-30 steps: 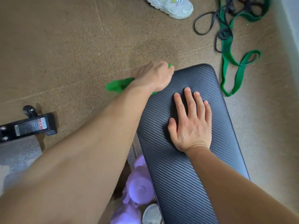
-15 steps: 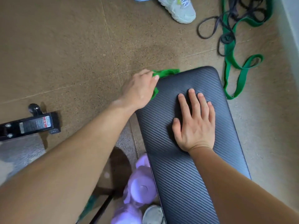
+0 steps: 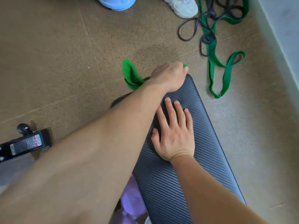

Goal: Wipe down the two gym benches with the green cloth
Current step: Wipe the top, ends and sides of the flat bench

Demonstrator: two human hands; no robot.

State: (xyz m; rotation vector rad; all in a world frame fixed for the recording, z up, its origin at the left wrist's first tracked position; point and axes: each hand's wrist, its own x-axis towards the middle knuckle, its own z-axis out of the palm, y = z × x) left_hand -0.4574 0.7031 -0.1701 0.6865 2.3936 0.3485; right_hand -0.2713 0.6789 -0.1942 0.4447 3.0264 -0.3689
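Cloth [image 3: 131,76]: I see it green, bunched, trailing off the bench's far end over the floor.
Left hand [image 3: 169,76]: my fist is closed on the cloth at that far edge.
Right hand [image 3: 175,135]: open, flat on the bench [image 3: 210,143].

Left hand [image 3: 169,76]: I see it now across at the far end of the table [image 3: 202,135], off the left edge.
Green cloth [image 3: 131,76]: its loose end now trails left of the wrist.
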